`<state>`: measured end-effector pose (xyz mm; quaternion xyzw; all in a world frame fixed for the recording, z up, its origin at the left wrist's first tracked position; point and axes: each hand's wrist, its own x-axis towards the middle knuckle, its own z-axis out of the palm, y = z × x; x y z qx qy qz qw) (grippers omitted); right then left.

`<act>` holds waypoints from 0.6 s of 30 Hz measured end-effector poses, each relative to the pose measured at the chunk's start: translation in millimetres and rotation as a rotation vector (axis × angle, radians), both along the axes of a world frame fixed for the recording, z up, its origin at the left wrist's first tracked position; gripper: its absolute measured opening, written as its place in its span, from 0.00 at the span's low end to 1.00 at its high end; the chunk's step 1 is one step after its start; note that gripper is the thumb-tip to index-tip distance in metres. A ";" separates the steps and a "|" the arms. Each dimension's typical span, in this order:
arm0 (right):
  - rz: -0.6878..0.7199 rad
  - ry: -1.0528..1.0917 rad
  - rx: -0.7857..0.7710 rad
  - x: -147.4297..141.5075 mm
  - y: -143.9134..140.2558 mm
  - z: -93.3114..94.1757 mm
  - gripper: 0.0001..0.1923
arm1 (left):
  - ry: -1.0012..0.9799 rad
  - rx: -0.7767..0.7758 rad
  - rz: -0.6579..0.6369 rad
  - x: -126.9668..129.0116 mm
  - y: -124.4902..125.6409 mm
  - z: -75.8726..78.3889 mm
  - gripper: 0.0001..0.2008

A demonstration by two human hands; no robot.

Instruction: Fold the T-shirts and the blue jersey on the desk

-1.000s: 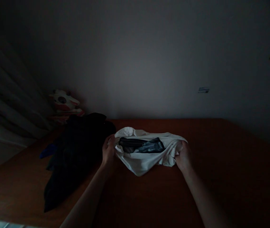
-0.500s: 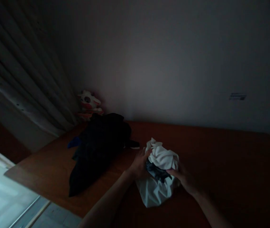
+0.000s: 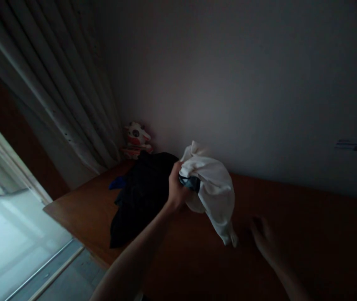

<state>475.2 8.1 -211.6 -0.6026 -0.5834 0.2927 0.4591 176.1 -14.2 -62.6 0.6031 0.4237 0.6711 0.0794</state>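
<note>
A bunched white garment (image 3: pixel 214 179) with a dark bluish patch hangs above the table, its lower end drooping to a narrow tip. Around its left side my left hand (image 3: pixel 177 186) is closed, thumb on top. My right hand (image 3: pixel 264 236) is off the cloth, to its lower right over the dark tabletop. It holds nothing; its fingers look apart, though dim and a little blurred. Behind my left hand lies a heap of black clothing (image 3: pixel 147 192), with a bit of blue cloth (image 3: pixel 118 182) sticking out at its left.
The brown wooden table (image 3: pixel 81 209) runs along a grey wall (image 3: pixel 260 83). A white and red cow figure (image 3: pixel 137 136) stands in the back corner by the curtain (image 3: pixel 81 92). Left of the table edge is a bright glazed opening (image 3: pixel 12 242).
My left hand has lifted the white garment up and away from me, and its folds now hang down. My right hand has let go and moved right. The view has shifted left.
</note>
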 end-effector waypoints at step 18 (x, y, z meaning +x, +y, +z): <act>0.097 -0.103 -0.082 -6.5 -0.8 0.2 0.28 | 0.846 -0.314 0.159 -47.6 4.5 31.7 0.14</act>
